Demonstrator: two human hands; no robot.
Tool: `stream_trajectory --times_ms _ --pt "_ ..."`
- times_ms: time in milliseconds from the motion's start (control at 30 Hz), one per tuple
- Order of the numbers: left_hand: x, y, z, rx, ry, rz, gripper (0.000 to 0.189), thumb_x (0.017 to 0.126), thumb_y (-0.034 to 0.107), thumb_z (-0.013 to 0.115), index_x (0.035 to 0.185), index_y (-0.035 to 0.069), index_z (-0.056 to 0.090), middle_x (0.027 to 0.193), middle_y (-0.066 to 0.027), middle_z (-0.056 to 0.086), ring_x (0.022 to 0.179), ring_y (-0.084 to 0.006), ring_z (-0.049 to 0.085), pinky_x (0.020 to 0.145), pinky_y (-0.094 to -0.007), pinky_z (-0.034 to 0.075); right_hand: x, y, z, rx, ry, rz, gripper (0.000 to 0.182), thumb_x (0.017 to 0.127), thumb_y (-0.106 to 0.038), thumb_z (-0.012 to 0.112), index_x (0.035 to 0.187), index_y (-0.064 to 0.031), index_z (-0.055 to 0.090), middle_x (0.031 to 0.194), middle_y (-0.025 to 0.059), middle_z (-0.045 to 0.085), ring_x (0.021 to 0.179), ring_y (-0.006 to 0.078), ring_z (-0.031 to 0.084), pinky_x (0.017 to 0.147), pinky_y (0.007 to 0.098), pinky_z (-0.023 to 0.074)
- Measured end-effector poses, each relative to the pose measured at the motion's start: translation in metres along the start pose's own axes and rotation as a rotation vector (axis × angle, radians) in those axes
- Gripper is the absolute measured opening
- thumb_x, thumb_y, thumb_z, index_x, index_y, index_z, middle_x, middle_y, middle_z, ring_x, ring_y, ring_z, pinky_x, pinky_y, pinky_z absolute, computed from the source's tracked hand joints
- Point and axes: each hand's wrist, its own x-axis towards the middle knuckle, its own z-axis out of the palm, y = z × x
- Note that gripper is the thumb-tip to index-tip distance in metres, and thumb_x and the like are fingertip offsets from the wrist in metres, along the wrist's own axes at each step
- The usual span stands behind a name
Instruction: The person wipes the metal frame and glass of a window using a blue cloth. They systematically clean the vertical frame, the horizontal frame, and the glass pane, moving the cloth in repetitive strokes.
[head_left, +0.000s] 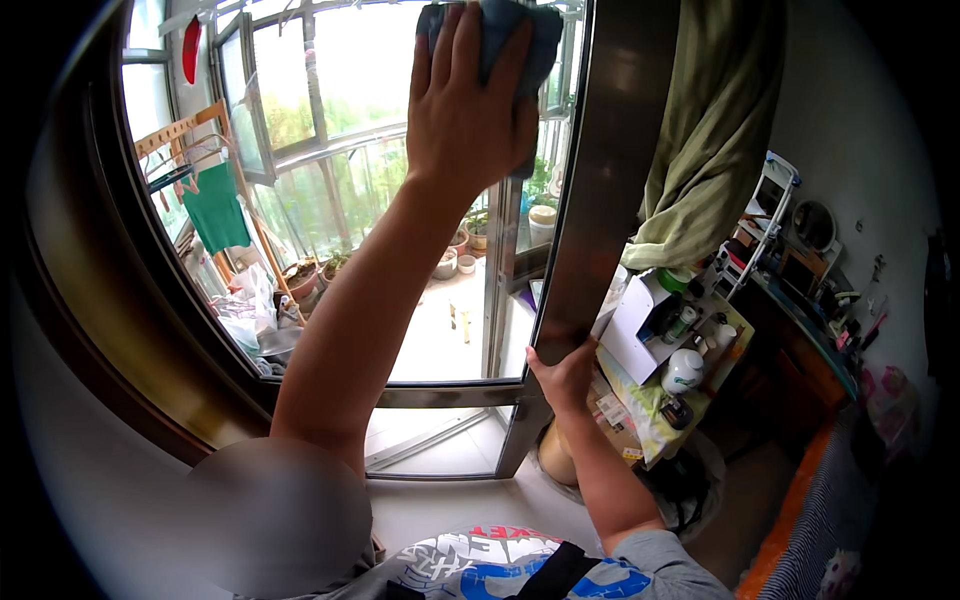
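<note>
My left hand (465, 112) is raised high, pressing a folded dark blue-grey cloth (517, 52) against the upper glass pane (375, 300) of a door. Its fingers are spread over the cloth, whose top runs out of view. Lower down and to the right, my right hand (562, 375) grips the edge of the brown metal door frame (600, 150), thumb on the near face; its fingertips are hidden behind the frame. A smaller glass pane (442, 442) sits below the crossbar (450, 394).
A striped green curtain (712, 135) hangs right of the door. Beside it, a cluttered table (652, 427) bears a white shelf unit (634, 322) and a white jar (682, 371). Through the glass are potted plants (304, 277), a wooden rack (225, 120) and a green garment (217, 206).
</note>
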Motion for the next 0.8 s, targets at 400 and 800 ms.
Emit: stream_trajectory --times_ms 400,800 --pt "-0.087 0.073 0.004 -0.086 -0.197 -0.108 0.062 0.09 0.031 0.059 0.149 0.01 0.054 0.153 -0.032 0.041 0.144 -0.0491 0.04 0.119 -0.0619 0.03 -0.001 -0.004 -0.005 0.045 -0.004 -0.024 0.102 0.068 -0.041 0.094 0.134 0.0123 0.037 0.122 0.0298 0.052 0.11 0.0483 0.057 0.096 0.0503 0.0504" --pt "-0.275 0.094 -0.044 -0.124 -0.587 0.073 0.055 0.089 0.034 0.062 0.143 0.022 0.06 0.156 -0.0184 0.047 0.145 -0.033 0.045 0.121 -0.0567 0.029 0.01 -0.003 -0.007 0.21 -0.103 0.028 0.102 0.065 -0.039 0.097 0.135 0.0081 0.04 0.124 0.0269 0.052 0.114 0.0456 0.056 0.1 0.0496 0.0476"
